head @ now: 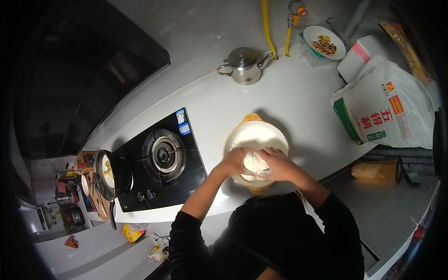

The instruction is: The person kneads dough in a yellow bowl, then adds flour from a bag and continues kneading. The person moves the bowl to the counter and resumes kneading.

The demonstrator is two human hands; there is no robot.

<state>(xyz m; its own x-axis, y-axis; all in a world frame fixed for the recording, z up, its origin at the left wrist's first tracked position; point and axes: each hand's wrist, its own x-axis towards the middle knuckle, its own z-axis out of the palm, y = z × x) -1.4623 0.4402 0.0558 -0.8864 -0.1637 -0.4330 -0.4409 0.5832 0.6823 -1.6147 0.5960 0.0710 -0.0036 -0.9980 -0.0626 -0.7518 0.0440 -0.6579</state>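
A round bowl (252, 119) with yellow-brown side handles stands on the white countertop before me, with loose flour spread over its inner wall. In it lies a pale lump of dough (254, 163). My left hand (237, 161) grips the dough from the left, its fingers curled against it and partly hidden. My right hand (279, 163) clasps the other side, with fingers bent over the top and flour on the fingertips. The underside of the dough is hidden.
A black gas hob (196, 164) lies left of the bowl, with a frying pan (111, 175) at its far end. Behind stands a metal teapot (245, 68). To the right are a large flour bag (381, 105) and a plate of food (324, 43).
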